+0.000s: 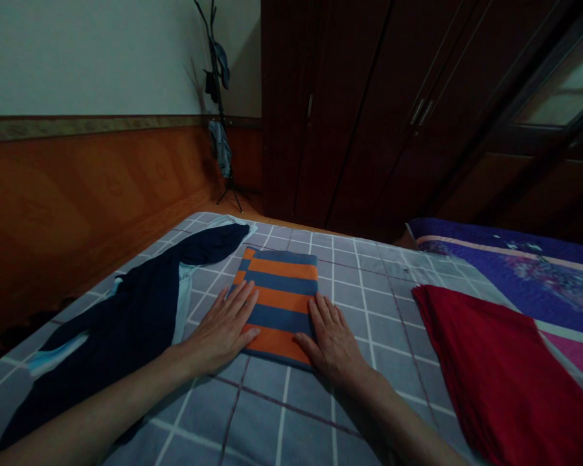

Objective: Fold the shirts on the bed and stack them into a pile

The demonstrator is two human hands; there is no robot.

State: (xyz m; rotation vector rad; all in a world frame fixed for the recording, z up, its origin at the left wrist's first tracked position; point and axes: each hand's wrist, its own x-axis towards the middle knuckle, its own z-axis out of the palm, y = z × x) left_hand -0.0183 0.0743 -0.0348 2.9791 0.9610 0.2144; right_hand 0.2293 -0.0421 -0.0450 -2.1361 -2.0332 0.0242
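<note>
A folded cloth (284,298) with orange and blue-grey stripes lies flat on the checked bed sheet (354,278) in front of me. My left hand (230,320) rests on its left edge, palm down with the fingers stretched out. On the opposite edge lies my right hand (333,333), its fingers extended and the thumb over the near right part of the cloth. Both hands touch the fabric without gripping it. Whether the cloth is a garment I cannot tell from its folded shape.
Left of the cloth sprawls a dark navy garment (140,310) with pale blue parts. A red folded fabric (505,375) lies on the right, beside a purple floral bedcover (529,265). Beyond the bed stand a coat rack (218,84) and a dark wooden wardrobe (350,116).
</note>
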